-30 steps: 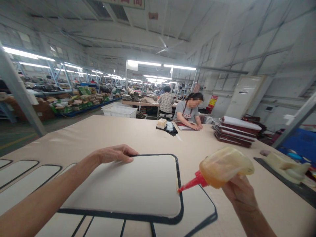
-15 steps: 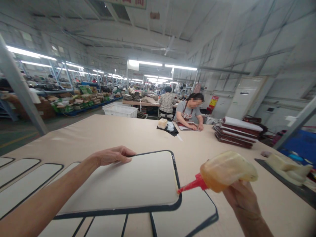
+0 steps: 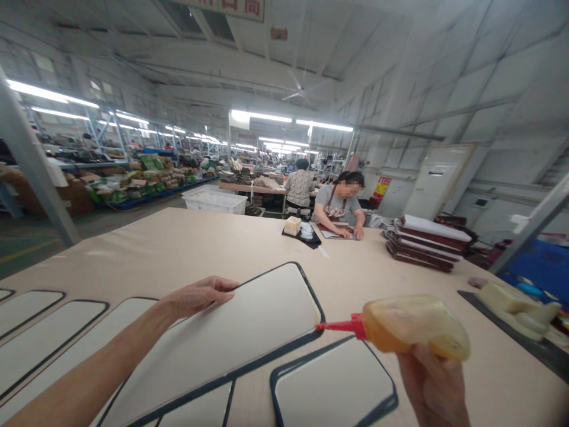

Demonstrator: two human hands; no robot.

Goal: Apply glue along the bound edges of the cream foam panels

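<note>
**Across the big beige table: one panel lifted, glue bottle held level**

Across the wide beige table [image 3: 186, 243] the bare top runs far toward the back, with much open room between the near work and a person [image 3: 340, 204] seated at the far edge. A stack of dark-edged boards [image 3: 424, 240] sits well to the right of that person.

Nearest, a white panel with a dark border [image 3: 240, 332] is tilted, its left edge raised by the left hand [image 3: 198, 296]; the fingers curl over that edge and pinch it, thumb hidden beneath. Its right corner points toward the bottle's tip. Flat panels of the same kind lie beside it: a row at the left [image 3: 48, 332] and one smaller panel [image 3: 333, 385] just under the bottle, apart from the lifted one by a strip of bare table.

The right hand [image 3: 433, 385] grips a squeezable yellowish glue bottle [image 3: 413, 326] from below, fingers wrapped shut around its body. The bottle lies roughly level; its red nozzle [image 3: 340, 325] ends just beside the lifted panel's right edge, though I cannot tell whether it touches.
</note>
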